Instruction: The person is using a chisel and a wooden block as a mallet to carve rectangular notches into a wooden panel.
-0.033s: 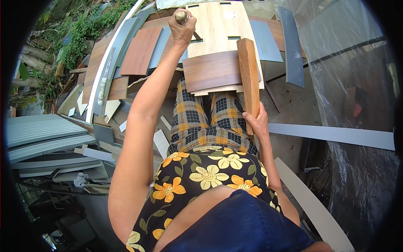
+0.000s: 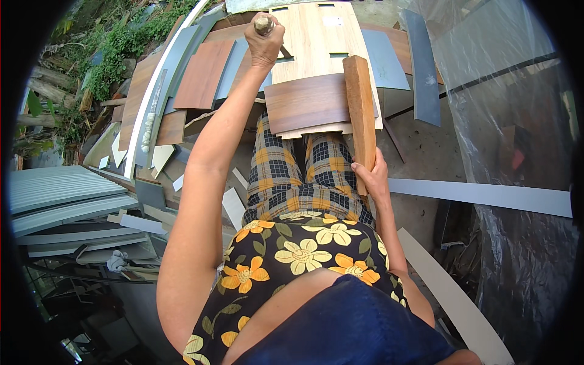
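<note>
- Handled tool (image 2: 263,24): we find it above the left edge of a pale wooden board (image 2: 310,39), its rounded wooden butt facing up.
- Dark shank: visible below the fist, beside a rectangular slot at that edge; we cannot tell whether its tip touches the wood.
- Left hand (image 2: 266,48): fingers wrapped round the tool's handle.
- Right hand (image 2: 372,177): clasped about the near end of a thick wooden bar (image 2: 361,109), thumb on its left side.
- Bar: it extends away from the person, over the right part of a dark brown panel (image 2: 307,104); we cannot confirm contact between them.
- Dark brown panel: lies across the near end of the pale board, just in front of the plaid trousers (image 2: 304,161).
- Left of the board: we note a reddish-brown panel (image 2: 204,74) among overlapping sheets.
- Right of the board: we note a grey-blue panel (image 2: 386,58), a dark slate strip (image 2: 424,70) and, farther out, clear plastic sheeting (image 2: 517,79).
- Far left: green plants (image 2: 125,58); nearer, corrugated sheets (image 2: 67,188).
</note>
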